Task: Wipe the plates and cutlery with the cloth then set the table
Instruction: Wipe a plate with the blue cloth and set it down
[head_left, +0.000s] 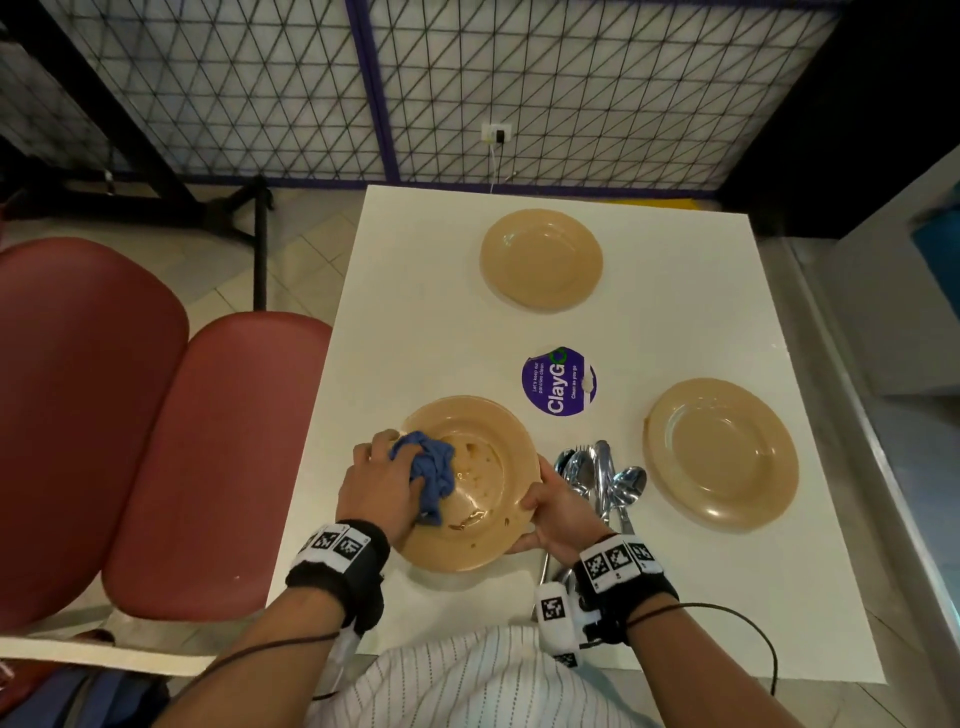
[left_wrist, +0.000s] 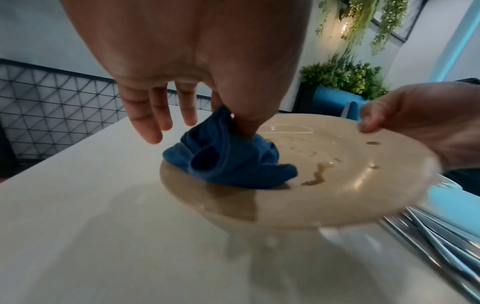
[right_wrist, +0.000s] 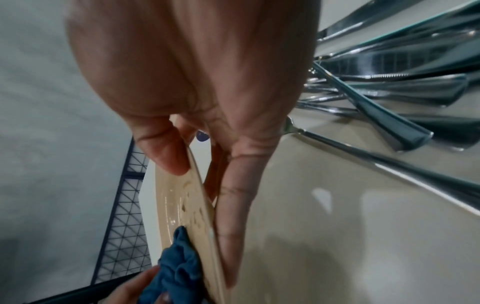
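A tan plate (head_left: 498, 499) smeared with food residue is lifted and tilted above the white table (head_left: 415, 338). My right hand (head_left: 550, 514) pinches its right rim, thumb on top (right_wrist: 166, 152) and fingers underneath. My left hand (head_left: 379, 483) holds a bunched blue cloth (head_left: 428, 467) pressed on the plate's left side; the cloth (left_wrist: 228, 162) is pinched between thumb and forefinger while the other fingers (left_wrist: 145, 121) hang straight. A pile of steel cutlery (head_left: 602, 478) lies just right of the plate.
Two more tan plates stand on the table, one at the far middle (head_left: 540, 260) and one at the right (head_left: 722, 452). A round purple sticker (head_left: 558, 382) marks the table centre. Red seats (head_left: 156, 441) stand to the left, a metal ledge (head_left: 857, 415) to the right.
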